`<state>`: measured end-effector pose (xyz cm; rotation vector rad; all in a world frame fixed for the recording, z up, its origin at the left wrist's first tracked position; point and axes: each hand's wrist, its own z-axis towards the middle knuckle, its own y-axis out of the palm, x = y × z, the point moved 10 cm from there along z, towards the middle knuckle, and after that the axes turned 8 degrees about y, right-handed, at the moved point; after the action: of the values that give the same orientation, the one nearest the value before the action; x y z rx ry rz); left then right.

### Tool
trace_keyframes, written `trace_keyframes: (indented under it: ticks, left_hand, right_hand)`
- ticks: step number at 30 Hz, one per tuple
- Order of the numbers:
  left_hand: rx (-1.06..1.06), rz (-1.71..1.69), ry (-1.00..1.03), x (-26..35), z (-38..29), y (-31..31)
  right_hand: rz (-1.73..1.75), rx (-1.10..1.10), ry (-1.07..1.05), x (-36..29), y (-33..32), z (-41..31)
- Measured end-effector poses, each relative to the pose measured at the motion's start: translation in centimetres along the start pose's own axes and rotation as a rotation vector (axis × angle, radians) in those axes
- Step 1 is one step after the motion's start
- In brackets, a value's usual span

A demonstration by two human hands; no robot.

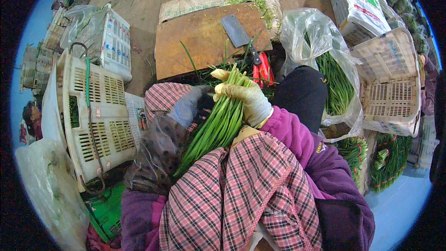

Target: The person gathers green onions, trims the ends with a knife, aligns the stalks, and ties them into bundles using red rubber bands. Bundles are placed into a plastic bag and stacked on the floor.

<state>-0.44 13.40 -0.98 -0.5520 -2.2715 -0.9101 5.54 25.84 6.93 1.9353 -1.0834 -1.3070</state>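
Note:
My right hand (249, 99), in a pale, stained glove, grips a bundle of long green chives (217, 123) near its cut ends. The leaves slant down to the left across my lap, over a pink plaid apron (258, 167). My left hand (190, 108) is beside the bundle, blurred, below a dark plastic sleeve cover (156, 150); its fingers are not clear. In front of my knees is a wooden board (195, 42). A cleaver (235, 31) lies on it, its black handle reaching past the near edge, next to red strips (263, 71).
A clear plastic bag (306, 24) of chives stands to the right, beside a tilted white crate (390, 80). Tied chive bundles (388, 164) lie lower right. At left stands a slotted crate (99, 111) with a hooked rod. Trimmings (252, 0) cover part of a woven sack (195, 7).

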Motion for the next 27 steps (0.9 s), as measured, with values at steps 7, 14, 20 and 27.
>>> trace_keyframes:
  ticks: [7, 14, 20, 27]
  left_hand:
    - [-0.411, 0.198, 0.17, -2.2, -0.1, 4.8]
    - [-0.323, 0.073, -0.086, -6.0, 0.1, 3.6]
    - [-0.415, -0.238, -0.094, -4.7, -0.4, 5.8]
    - [-0.395, -0.328, -0.246, -5.4, -1.6, 5.5]
  right_hand:
    - [0.053, 0.089, -0.107, 0.4, -1.9, -0.2]
    - [-0.181, 0.056, -0.202, -6.3, -4.5, 0.6]
    - [-0.645, -0.079, -0.122, -9.0, -2.8, 1.1]
    - [-0.844, -0.031, -0.152, -8.8, -3.0, -0.4]
